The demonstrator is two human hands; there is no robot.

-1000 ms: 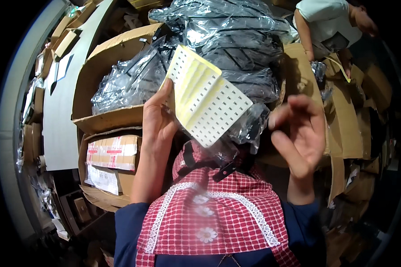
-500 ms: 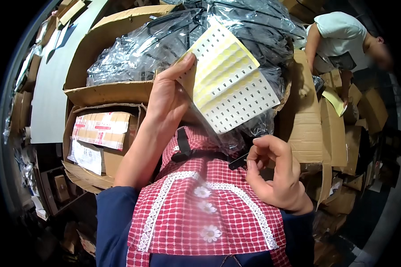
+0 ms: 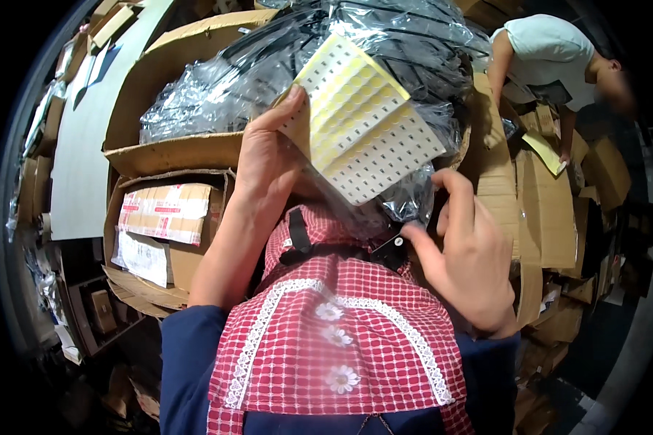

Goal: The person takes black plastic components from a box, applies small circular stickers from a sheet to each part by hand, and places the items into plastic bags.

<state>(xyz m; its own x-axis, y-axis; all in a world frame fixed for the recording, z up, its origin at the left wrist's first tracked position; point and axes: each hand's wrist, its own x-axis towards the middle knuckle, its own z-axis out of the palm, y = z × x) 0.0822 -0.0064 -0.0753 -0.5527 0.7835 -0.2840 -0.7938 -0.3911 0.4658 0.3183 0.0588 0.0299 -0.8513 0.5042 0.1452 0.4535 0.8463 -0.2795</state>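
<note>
My left hand (image 3: 272, 148) grips a creased sheet of small round stickers (image 3: 374, 141), thumb on top along its left edge. Part of the sheet is bare yellow backing where stickers are gone; the rest carries rows of white dots with dark print. Below the sheet, by my apron, lies a flat black piece (image 3: 386, 254) bearing one round white sticker (image 3: 399, 241). My right hand (image 3: 471, 254) is beside it, thumb and forefinger apart, the thumb tip close to the sticker. Clear plastic wrap (image 3: 410, 199) bunches between the sheet and the black piece.
A large open carton (image 3: 174, 154) ahead holds black rods or frames in clear plastic (image 3: 225, 94). A smaller taped box (image 3: 170, 210) sits in a carton at the left. On the right, a co-worker (image 3: 548, 54) bends over cartons (image 3: 544, 210) near a yellow sheet (image 3: 544, 152).
My right thumb and forefinger have come apart from a pinch, and the hand has opened. A white round sticker now shows on the black piece. The sticker sheet has shifted slightly left.
</note>
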